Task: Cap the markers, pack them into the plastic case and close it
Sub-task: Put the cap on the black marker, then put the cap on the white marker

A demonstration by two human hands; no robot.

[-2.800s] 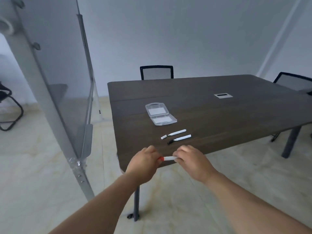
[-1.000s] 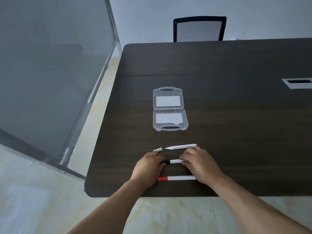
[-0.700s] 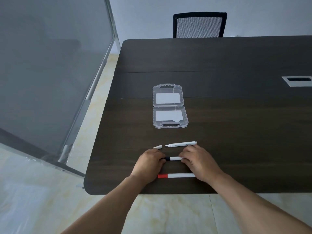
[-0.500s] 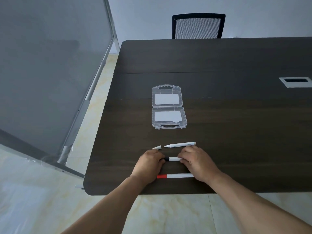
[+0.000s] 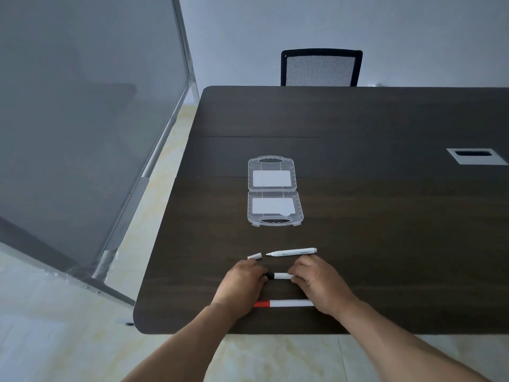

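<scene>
A clear plastic case (image 5: 274,191) lies open and flat on the dark table (image 5: 385,216). Nearer me, an uncapped white marker (image 5: 293,252) lies with its loose white cap (image 5: 255,256) just to its left. My left hand (image 5: 241,283) and my right hand (image 5: 321,282) both hold the black marker (image 5: 281,276) between them, the left at its black cap end, the right on the white barrel. A capped red marker (image 5: 283,303) lies on the table below my hands, near the front edge.
A black mesh chair (image 5: 321,68) stands behind the far edge of the table. A grey glass partition (image 5: 82,119) on a metal frame runs along the left. A cable port (image 5: 478,155) is set in the table at the right.
The red marker, held in both hands before, now lies on the table. My hands have moved to the black marker and stay on it.
</scene>
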